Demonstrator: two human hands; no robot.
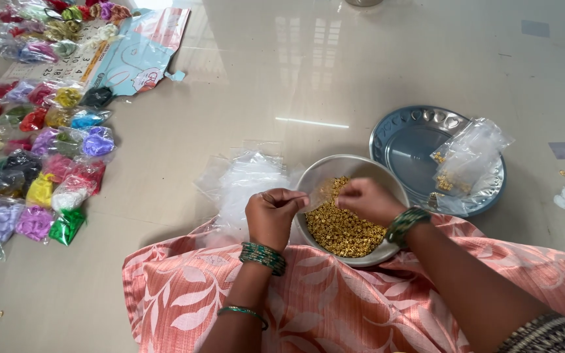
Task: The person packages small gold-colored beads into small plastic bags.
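Over the bowl (308,180), the right hand (367,199) pinches beads (344,229) lying at its 6 o'clock, nearer than the left hand (273,216), closed on a small bag (318,191).

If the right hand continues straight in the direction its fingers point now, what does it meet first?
Probably the small clear bag pinched by the left hand, just above the golden beads in the steel bowl; depth is unclear.

Loads of small clear packets (40,150) of coloured stuff are spread on the floor at left; a torn blue-pink wrapper (140,52) is lying above them.
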